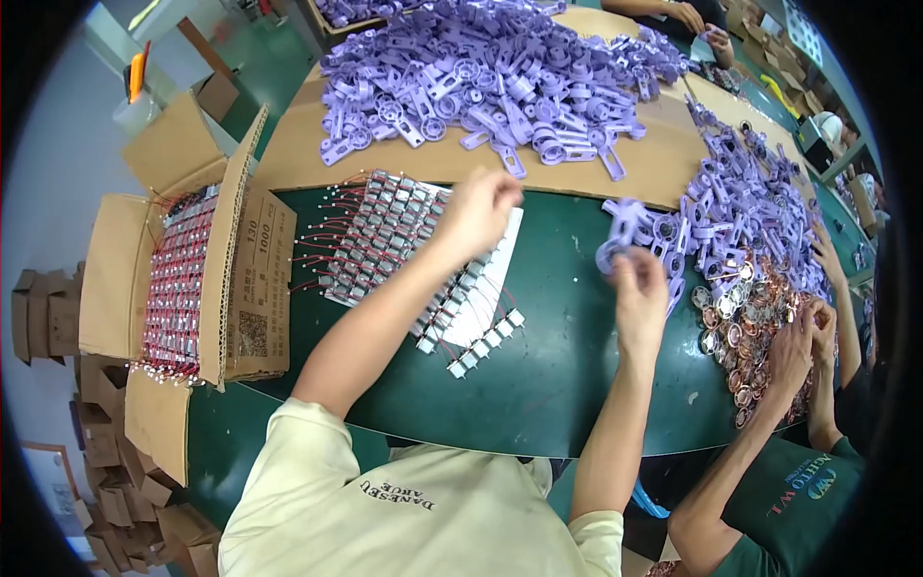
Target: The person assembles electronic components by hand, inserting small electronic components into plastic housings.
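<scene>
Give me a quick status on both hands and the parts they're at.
Left hand pinching over the rows of small motors. Right hand holding a purple plastic housing. Co-worker's hands sorting copper rings close by.

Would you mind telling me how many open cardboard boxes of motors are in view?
1: the open cardboard box at the table's left edge, packed with red-wired motors. A second box at the top edge holds purple parts; others may be hidden.

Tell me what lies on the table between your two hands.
In the head view, between the left hand and right hand lies bare green table, with the white sheet's corner of small motors at its left edge.
</scene>
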Demonstrator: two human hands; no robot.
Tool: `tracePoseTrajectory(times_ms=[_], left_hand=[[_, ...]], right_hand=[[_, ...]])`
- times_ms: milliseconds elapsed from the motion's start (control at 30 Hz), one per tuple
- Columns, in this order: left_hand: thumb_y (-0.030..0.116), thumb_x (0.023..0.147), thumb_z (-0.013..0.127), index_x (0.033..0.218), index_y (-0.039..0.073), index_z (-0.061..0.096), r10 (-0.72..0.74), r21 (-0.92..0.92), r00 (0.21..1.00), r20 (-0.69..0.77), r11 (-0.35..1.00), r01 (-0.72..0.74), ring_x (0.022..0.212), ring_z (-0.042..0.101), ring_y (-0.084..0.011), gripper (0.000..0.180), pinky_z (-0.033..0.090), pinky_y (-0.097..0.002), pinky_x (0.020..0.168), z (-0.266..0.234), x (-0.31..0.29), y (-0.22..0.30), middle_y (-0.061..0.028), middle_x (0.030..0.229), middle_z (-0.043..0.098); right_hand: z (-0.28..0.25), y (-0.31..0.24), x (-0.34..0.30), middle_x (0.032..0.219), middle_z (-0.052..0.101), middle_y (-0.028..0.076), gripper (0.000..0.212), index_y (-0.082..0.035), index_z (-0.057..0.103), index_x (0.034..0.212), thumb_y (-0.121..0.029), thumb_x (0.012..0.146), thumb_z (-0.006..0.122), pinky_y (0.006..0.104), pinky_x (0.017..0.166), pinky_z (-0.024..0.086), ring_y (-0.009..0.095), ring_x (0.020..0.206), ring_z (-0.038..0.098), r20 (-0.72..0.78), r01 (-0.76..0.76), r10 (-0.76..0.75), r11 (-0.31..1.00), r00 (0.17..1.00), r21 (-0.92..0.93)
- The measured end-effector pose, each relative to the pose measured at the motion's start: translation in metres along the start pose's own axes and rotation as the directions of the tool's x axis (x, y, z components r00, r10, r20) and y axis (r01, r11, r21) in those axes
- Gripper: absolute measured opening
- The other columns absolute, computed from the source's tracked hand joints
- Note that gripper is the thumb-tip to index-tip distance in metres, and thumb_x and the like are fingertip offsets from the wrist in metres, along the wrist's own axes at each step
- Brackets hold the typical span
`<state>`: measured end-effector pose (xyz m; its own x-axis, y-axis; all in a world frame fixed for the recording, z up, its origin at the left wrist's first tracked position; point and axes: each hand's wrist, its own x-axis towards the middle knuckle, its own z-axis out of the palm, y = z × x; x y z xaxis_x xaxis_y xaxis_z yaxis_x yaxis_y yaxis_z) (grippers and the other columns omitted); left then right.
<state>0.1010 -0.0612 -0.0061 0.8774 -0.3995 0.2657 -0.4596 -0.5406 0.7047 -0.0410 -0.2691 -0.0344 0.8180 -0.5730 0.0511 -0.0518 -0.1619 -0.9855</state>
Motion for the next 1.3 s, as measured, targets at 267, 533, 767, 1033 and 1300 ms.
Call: tracePoseTrajectory(times_ms=[267, 533, 767, 1033, 1300], left_hand=[[0.011, 0.081, 0.064, 0.101, 0.008, 0.068, 0.256, 0.593, 0.96, 0.114, 0.757, -0.273, 0.112, 0.05, -0.0361, 0.021, 0.041, -0.0443, 0.092, 0.001, 0.055, -0.027, -0.0191, 0.12, 0.052], [0.017, 0.094, 0.057, 0.106, -0.001, 0.054, 0.051, 0.022, 0.993, -0.11, 0.999, -0.048, 0.082, 0.065, -0.0319, 0.022, 0.051, -0.0402, 0.071, -0.039, -0.009, 0.023, -0.0171, 0.091, 0.064], [0.028, 0.104, 0.042, 0.136, 0.005, 0.043, -0.316, -0.833, 0.855, 0.412, 0.251, 0.494, 0.096, 0.064, -0.0202, 0.039, 0.058, -0.0351, 0.08, -0.054, -0.084, 0.012, -0.0083, 0.102, 0.059], [0.012, 0.1, 0.048, 0.13, -0.003, 0.049, -0.305, -0.811, 0.861, 0.407, 0.313, 0.494, 0.111, 0.06, -0.0215, 0.033, 0.054, -0.0361, 0.093, -0.037, -0.101, 0.015, -0.0143, 0.127, 0.055], [0.013, 0.102, 0.045, 0.136, -0.001, 0.042, -0.216, -0.876, 0.88, 0.423, 0.151, 0.458, 0.118, 0.056, -0.0206, 0.037, 0.05, -0.0378, 0.098, -0.027, -0.109, 0.021, -0.0131, 0.129, 0.055]], right_hand=[[0.048, -0.035, -0.035, 0.092, 0.066, 0.018, 0.014, -0.001, 0.067, 0.096, -0.013, 0.089, 0.063, 0.0358, 0.073, 0.053, 0.033, 0.079, 0.066, 0.333, 0.295, -0.212, 0.929, 0.919, -0.224], [0.083, -0.021, -0.056, 0.087, 0.066, 0.014, 0.016, -0.002, 0.066, 0.085, -0.017, 0.084, 0.068, 0.0402, 0.076, 0.049, 0.034, 0.083, 0.062, 0.496, 0.478, -0.236, 0.758, 0.835, -0.444], [0.082, -0.03, -0.055, 0.077, 0.064, 0.004, 0.012, 0.001, 0.057, 0.099, -0.011, 0.097, 0.056, 0.0233, 0.062, 0.049, 0.01, 0.069, 0.062, 0.303, -0.005, -0.075, 0.967, 0.95, 0.256], [0.089, -0.049, -0.075, 0.076, 0.06, 0.007, 0.007, 0.001, 0.062, 0.084, -0.001, 0.083, 0.069, 0.0264, 0.052, 0.047, 0.013, 0.059, 0.057, 0.215, 0.296, -0.297, 0.955, 0.93, 0.04], [0.089, -0.046, -0.075, 0.071, 0.055, 0.009, 0.014, 0.0, 0.056, 0.078, 0.001, 0.078, 0.07, 0.0288, 0.051, 0.046, 0.017, 0.056, 0.057, 0.154, 0.379, -0.363, 0.92, 0.919, -0.097]])
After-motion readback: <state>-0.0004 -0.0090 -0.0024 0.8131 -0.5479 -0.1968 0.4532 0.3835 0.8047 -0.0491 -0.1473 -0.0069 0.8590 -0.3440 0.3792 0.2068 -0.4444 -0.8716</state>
